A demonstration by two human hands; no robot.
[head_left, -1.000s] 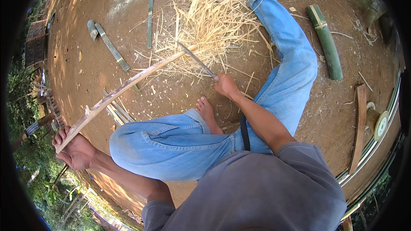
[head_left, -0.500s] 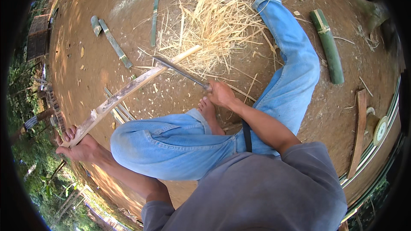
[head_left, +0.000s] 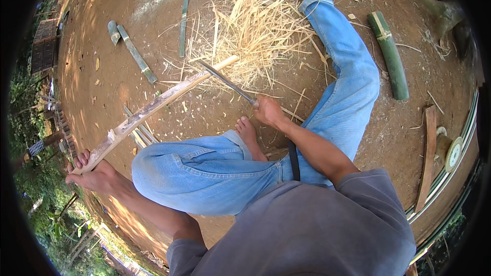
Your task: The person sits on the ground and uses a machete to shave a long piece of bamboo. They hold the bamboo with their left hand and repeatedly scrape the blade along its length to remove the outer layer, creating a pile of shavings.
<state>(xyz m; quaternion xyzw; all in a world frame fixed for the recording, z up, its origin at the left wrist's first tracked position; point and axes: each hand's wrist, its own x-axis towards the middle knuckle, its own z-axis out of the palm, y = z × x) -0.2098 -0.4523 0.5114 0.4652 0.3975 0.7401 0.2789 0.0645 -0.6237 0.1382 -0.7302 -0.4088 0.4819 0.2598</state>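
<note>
Currently, one long pale strip, slanting outward past the bent left knee, is held at its near end by the curled left hand, while one knife is gripped firmly in the right hand, its blade crossing the strip's far part. The strip is judged light, stiff and possibly splintery, best grasped clear of the blade. Farther out, one shavings heap, two short bamboo pieces leftward and one thick green bamboo section rightward are seen.
</note>
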